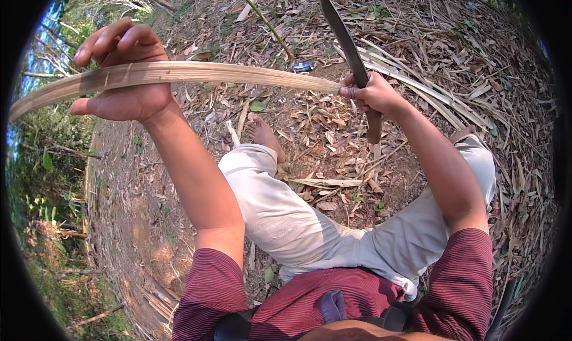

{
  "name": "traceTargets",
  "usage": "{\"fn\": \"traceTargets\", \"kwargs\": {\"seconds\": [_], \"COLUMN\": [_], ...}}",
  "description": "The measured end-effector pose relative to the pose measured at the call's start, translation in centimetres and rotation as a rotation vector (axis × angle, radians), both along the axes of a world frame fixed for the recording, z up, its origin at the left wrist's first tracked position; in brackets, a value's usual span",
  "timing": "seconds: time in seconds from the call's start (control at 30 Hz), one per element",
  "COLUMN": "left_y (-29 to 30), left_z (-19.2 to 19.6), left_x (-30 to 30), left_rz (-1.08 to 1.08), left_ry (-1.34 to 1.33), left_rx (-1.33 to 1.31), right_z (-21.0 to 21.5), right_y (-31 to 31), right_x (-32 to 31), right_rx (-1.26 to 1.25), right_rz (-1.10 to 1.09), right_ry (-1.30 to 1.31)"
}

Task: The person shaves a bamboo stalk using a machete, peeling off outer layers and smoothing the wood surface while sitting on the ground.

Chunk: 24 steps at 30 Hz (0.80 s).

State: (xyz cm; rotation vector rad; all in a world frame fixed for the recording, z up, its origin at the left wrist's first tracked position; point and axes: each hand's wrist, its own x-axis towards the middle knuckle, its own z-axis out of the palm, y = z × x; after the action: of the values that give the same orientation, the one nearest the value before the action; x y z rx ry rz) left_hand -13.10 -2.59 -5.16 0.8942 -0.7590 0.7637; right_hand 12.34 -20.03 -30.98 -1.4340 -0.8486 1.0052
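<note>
A long, pale split strip of bamboo or wood (238, 74) arches from the far left across to my right hand. My left hand (136, 104) is open, with the strip lying across its palm; the fingers are spread and slightly curled above it, not wrapped round. My right hand (379, 95) is closed round a machete (347, 38), its dark blade pointing up and away and the handle end showing below the fist. The strip's right end is pinched at the thumb of that same hand, close to the blade's base.
Several pale split strips (417, 81) lie on the leaf-covered ground to the right. A crumpled blue packet (303, 67) and a thin green stem (262, 19) are ahead. Shavings (328, 183) lie between my legs, near my bare left foot (265, 137). Brush (50, 162) borders the left.
</note>
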Motion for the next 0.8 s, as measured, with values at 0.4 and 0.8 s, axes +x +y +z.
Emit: {"fn": "traceTargets", "kwargs": {"seconds": [0.4,0.8], "left_y": [-8.2,-8.6], "left_z": [-1.7,-0.2], "left_x": [4.8,1.4], "left_rz": [1.228,0.424], "left_ry": [0.196,0.292], "left_rx": [0.03,0.252], "right_z": [-0.7,-1.7], "right_y": [1.4,-3.8], "right_x": [-3.1,-12.4], "right_rx": [-0.224,-0.03], "right_rz": [-0.312,-0.286], "right_ry": [-0.264,0.291]}}
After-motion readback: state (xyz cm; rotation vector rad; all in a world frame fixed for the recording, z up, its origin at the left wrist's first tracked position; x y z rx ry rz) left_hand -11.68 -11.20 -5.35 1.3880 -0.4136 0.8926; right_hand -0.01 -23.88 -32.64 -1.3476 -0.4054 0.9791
